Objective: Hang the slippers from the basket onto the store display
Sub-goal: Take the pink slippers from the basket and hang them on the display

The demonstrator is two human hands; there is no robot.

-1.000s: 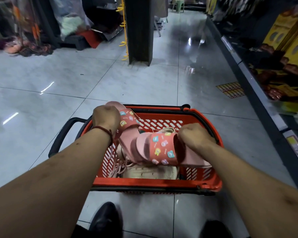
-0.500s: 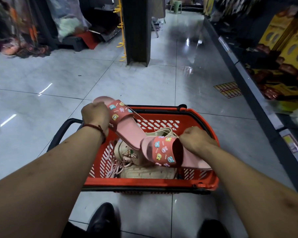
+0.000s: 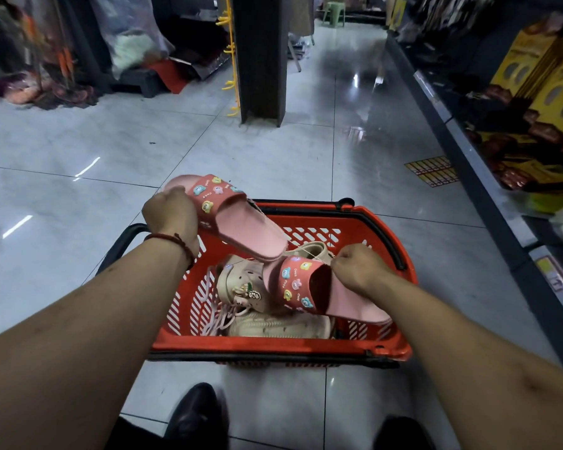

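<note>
Far off to my left, a dim heap of bagged goods (image 3: 134,43) sits against the wall on the pale tiled floor (image 3: 78,141). Nearer, my left hand (image 3: 171,216), with a red cord bracelet (image 3: 173,239) at the wrist, is clenched round the toe end of one pink slipper (image 3: 238,222). I hold it up over the far left corner of the red basket (image 3: 273,347), its heel slanting down toward the middle. The strap is red with small cartoon badges. The basket stands on the floor in front of my black shoes (image 3: 195,414), and its black handle (image 3: 121,241) sticks out on the left side. Beyond it rises a dark pillar (image 3: 260,60) with yellow hooks (image 3: 229,60) down its left edge. Inside the basket lie beige clogs (image 3: 241,284), one on top of another, with pale cords trailing beside them. The second pink slipper (image 3: 306,293) rests on those clogs toward the right of the basket, its heel reaching to the near right rim. My right hand (image 3: 358,271) has its fingers curled tight on the edge of that slipper's strap, gripping it. A thin pale thread (image 3: 309,251) runs from that hand toward the raised slipper; I cannot tell where it ends. Along my right runs a low shelf (image 3: 488,177) stacked with yellow boxes (image 3: 553,79).
</note>
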